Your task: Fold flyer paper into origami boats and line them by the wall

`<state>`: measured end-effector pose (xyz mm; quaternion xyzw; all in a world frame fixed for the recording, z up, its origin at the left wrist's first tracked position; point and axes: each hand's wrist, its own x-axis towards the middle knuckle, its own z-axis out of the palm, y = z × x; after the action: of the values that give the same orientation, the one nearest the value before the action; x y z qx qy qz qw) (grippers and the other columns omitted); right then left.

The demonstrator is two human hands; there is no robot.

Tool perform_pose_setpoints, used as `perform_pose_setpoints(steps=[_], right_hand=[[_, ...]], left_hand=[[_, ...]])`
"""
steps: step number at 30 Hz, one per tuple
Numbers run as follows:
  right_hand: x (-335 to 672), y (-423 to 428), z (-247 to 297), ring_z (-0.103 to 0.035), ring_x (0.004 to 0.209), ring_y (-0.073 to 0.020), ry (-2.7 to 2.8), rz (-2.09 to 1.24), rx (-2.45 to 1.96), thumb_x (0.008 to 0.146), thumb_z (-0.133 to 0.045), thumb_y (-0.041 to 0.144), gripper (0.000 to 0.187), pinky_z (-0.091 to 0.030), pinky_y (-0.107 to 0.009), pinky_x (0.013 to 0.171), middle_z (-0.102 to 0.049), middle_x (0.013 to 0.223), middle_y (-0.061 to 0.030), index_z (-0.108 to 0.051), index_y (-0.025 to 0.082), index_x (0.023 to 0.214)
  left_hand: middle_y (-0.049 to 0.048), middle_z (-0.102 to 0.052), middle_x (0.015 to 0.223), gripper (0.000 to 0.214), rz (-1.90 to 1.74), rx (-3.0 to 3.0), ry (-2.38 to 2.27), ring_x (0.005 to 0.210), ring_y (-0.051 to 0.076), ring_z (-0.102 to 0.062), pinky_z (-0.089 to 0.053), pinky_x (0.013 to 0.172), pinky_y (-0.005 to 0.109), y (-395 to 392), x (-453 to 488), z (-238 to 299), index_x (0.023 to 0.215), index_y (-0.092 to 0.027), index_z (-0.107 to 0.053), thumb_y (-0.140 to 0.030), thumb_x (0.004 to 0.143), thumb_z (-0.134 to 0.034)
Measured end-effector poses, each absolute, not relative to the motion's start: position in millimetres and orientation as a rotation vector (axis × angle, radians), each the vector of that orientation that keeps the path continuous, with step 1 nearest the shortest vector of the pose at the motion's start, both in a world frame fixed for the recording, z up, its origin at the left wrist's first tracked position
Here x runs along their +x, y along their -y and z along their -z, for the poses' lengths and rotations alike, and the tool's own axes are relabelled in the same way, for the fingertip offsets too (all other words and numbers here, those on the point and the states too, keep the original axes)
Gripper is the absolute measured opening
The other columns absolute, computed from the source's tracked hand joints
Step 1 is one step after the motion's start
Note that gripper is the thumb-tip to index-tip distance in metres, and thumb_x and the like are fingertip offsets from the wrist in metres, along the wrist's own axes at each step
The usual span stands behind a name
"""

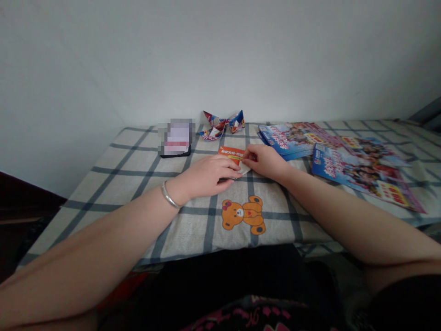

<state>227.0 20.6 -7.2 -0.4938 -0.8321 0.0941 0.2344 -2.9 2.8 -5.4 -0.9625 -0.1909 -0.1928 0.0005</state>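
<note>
A small folded paper sheet (pixel 231 152), orange with white printed characters and a yellow patch, lies on the cloth between my hands. A pale part of it shows near my fingertips. My left hand (pixel 210 174), with a silver bangle (pixel 168 195) at the wrist, rests over the near left part of the paper, its fingers bent and close together on it. At the paper's right edge my right hand (pixel 263 161) has thumb and forefinger pinched together on it. Both hands hide much of the paper.
Behind the hands stand folded paper shapes (pixel 215 126) made from colourful print. A phone (pixel 176 140), its screen blurred out, lies to their left. Colourful flyers (pixel 289 140) and another flyer (pixel 361 172) spread at right. A checked tablecloth (pixel 193 234) with a printed bear (pixel 244 215) covers the table against a wall.
</note>
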Motion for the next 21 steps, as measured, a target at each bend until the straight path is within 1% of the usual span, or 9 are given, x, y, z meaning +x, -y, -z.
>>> perform_pose_setpoints(steps=[4,9,13,16,21], right_hand=[[224.2,-19.3,6.3,-0.055,0.072,-0.0165,2.304,-0.159,-1.318,0.084,-0.062,0.018,0.006,-0.038,-0.028,0.065,-0.065,0.077,-0.0033,-0.061,0.019,0.078],[222.6,-20.5,5.0,-0.057,0.076,-0.0182,2.274,-0.098,-1.384,0.085,-0.063,0.018,0.006,-0.038,-0.029,0.068,-0.067,0.08,-0.0052,-0.062,0.019,0.08],[221.9,-21.5,4.4,-0.056,0.072,-0.0168,2.256,-0.145,-1.425,0.087,-0.063,0.019,0.006,-0.037,-0.028,0.065,-0.067,0.079,-0.004,-0.063,0.019,0.081],[220.6,-20.6,3.7,-0.056,0.073,-0.017,2.255,-0.134,-1.457,0.087,-0.062,0.019,0.005,-0.037,-0.028,0.065,-0.067,0.081,-0.0048,-0.062,0.018,0.081],[219.5,-19.5,3.7,-0.057,0.074,-0.0179,2.267,-0.101,-1.484,0.087,-0.062,0.019,0.005,-0.037,-0.028,0.066,-0.068,0.082,-0.0053,-0.061,0.019,0.082]], left_hand=[[0.0045,-0.072,0.122,0.025,0.539,-2.947,0.641,0.117,0.023,-0.064,-0.05,0.105,0.043,-1.1,-1.9,4.3,0.112,-0.022,-0.074,-0.022,0.092,-0.06],[0.0038,-0.073,0.12,0.027,0.5,-2.828,0.621,0.115,0.024,-0.065,-0.048,0.107,0.047,0.0,0.4,1.6,0.114,-0.023,-0.074,-0.023,0.095,-0.055],[0.0042,-0.072,0.125,0.028,0.46,-2.857,0.632,0.118,0.023,-0.064,-0.051,0.104,0.042,-0.3,0.0,1.2,0.118,-0.021,-0.072,-0.024,0.095,-0.055],[0.0049,-0.071,0.126,0.029,0.429,-2.886,0.628,0.12,0.024,-0.063,-0.051,0.104,0.042,0.1,-0.9,0.7,0.119,-0.02,-0.071,-0.025,0.095,-0.056],[0.0047,-0.071,0.125,0.027,0.425,-2.9,0.64,0.119,0.023,-0.063,-0.051,0.104,0.041,1.0,-2.0,-0.3,0.116,-0.02,-0.071,-0.026,0.095,-0.056]])
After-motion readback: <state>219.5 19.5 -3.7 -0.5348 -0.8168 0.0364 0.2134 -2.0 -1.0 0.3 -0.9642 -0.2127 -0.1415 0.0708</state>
